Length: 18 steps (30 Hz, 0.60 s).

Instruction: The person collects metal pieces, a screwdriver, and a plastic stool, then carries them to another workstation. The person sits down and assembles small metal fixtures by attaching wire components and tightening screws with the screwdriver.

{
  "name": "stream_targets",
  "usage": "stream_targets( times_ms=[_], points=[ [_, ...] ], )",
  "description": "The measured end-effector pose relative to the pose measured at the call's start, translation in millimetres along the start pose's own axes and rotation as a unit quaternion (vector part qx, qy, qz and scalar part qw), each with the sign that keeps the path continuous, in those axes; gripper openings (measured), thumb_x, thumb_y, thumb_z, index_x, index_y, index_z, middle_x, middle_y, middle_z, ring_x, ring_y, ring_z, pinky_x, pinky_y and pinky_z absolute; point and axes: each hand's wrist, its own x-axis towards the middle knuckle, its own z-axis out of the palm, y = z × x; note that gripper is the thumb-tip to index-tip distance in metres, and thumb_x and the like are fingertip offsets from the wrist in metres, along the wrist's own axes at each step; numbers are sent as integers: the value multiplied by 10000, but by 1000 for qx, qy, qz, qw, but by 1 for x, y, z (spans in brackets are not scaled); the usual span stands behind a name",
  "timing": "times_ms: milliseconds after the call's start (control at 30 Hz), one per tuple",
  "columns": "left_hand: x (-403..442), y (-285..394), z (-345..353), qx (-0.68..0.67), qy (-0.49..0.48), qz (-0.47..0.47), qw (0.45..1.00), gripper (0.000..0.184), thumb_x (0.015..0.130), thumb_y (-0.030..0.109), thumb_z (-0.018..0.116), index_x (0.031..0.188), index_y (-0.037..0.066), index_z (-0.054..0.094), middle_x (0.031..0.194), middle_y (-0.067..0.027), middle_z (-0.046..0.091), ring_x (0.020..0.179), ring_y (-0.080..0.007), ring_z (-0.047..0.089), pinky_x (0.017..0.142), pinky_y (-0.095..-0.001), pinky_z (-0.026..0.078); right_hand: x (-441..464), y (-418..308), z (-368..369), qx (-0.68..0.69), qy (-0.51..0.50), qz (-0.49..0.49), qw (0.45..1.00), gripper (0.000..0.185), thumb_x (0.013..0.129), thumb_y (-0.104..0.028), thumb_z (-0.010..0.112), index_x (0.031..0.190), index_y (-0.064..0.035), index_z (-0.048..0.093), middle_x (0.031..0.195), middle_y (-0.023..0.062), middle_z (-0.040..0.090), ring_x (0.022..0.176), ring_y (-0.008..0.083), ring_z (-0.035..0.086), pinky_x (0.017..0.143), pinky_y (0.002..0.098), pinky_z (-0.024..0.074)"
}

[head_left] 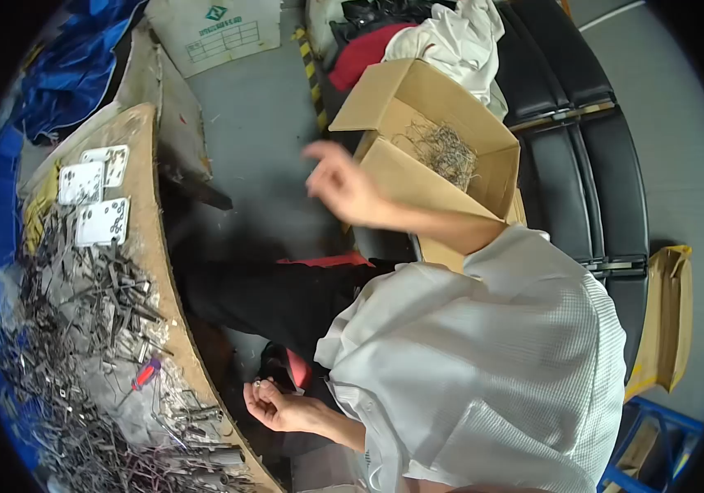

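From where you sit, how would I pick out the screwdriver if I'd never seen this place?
Find the workbench at the left of the view, then the spread of thin grey pieces covering much of it. Near the bench edge on the person's side lies the screwdriver, beyond that edge from their left hand. Its bright red-and-purple handle sets it apart from its grey neighbours.

1 white cloth (454, 45) beside black seats (561, 193) — blue sheeting (80, 57), yellow-black floor tape (311, 70).
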Motion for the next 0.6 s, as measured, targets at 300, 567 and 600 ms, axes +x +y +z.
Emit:
stream_targets(
  times_ms=[300, 567, 600],
  points=[
    [13, -1, 13, 32, -57, 8, 998, 290, 925, -6, 677, 1203, -63, 622, 903, -42, 604, 810, -130, 559, 771, -252, 488, 0, 198, -251, -495, -69, 304, 811, 326, 974, -306, 550, 1063, -25, 689, 970, 182, 727, 887, 255, 713, 778, 372, 548],
    [2, 11, 23, 27, -42, -1, 999, 245, 939, 4, 664, 1178, -49, 639, 978, -73, 653, 804, -138, 576, 761, -256, 498, -6, 186, -222, -553, -272, 329, 716, 318, 904, -264, 565, 1079, -53, 724, 1073, 250, 704, 1042, 388, 683, 910, 459, 541],
    [2, 9, 23, 19, -42, -7, 999, 238, 941, 3, 662, 1173, -48, 641, 983, -77, 655, 804, -140, 578, 759, -258, 498, -1, 182, -223, -529, -294, 342, 718, 324, 897, -239, 554, 1093, -42, 722, 1073, 270, 701, 1057, 388, 683, 926, 461, 543]
  ],
)
